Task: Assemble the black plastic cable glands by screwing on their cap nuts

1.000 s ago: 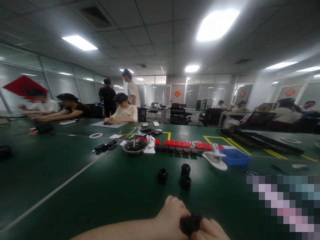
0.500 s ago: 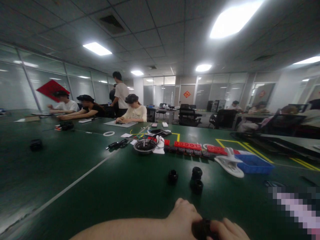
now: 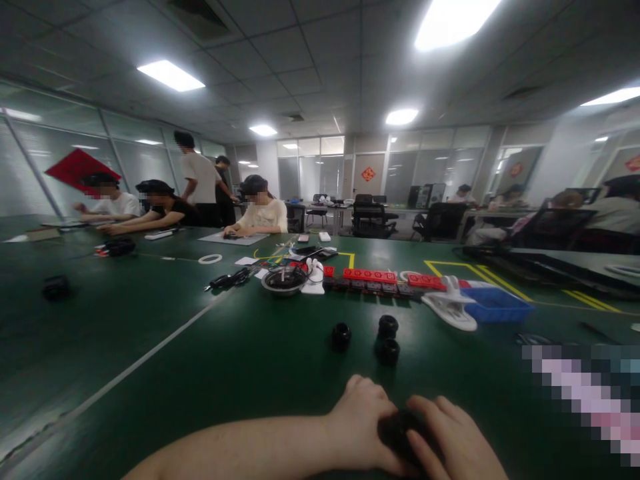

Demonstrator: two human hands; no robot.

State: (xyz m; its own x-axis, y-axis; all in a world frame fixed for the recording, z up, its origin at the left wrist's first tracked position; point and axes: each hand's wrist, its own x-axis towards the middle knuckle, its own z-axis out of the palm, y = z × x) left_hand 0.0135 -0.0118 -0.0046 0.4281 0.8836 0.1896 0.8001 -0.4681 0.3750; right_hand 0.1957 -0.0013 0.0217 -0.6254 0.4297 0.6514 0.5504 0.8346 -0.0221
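Note:
Low in the view, my left hand (image 3: 359, 421) and my right hand (image 3: 456, 430) are closed on a dark, rounded part (image 3: 403, 432) between them. Fingers cover much of it, so its full shape is hidden. My right fingers bend over its near side, while my left hand grips it from the left. Ahead on the green table (image 3: 240, 373) stand a black ring-like part (image 3: 341, 337), another black rounded part (image 3: 388, 326) and a third black part (image 3: 389, 351) just in front of that one.
Farther back lie a round dish of dark items (image 3: 283, 279), a red block row (image 3: 370, 275), a white stand (image 3: 453, 310) and a blue bin (image 3: 497, 305). Black cables (image 3: 230, 280) lie left of the dish. A person (image 3: 263, 210) sits working across the table.
The view has tilted down a little, so more of both hands shows. My right hand has come further into view, with its fingers over the dark part, which both hands still hold.

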